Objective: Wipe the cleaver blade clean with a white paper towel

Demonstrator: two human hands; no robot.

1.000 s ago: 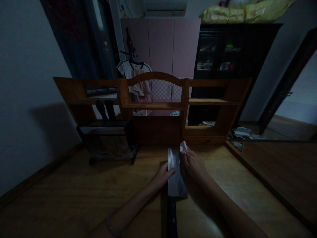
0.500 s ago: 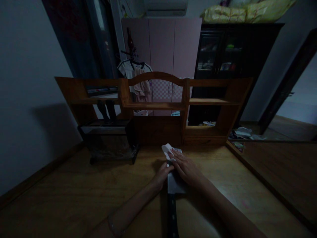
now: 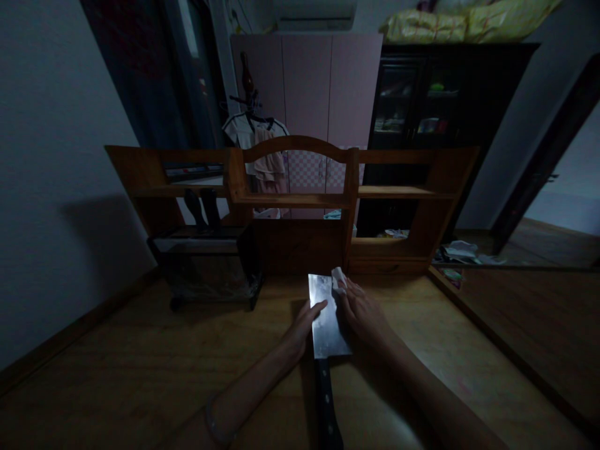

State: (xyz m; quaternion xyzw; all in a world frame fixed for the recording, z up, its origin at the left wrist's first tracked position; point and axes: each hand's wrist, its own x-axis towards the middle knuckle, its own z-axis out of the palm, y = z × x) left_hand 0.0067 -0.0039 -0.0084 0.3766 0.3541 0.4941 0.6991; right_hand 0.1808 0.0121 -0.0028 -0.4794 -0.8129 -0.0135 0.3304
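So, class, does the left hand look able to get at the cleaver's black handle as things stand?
Probably yes: the left hand would first have to release the blade, but nothing covers the black handle where it shows, close by.

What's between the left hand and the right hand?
In the head view, the cleaver blade lies between the left hand, thumb on its face, and the right hand, which holds a white tissue by the blade's far end.
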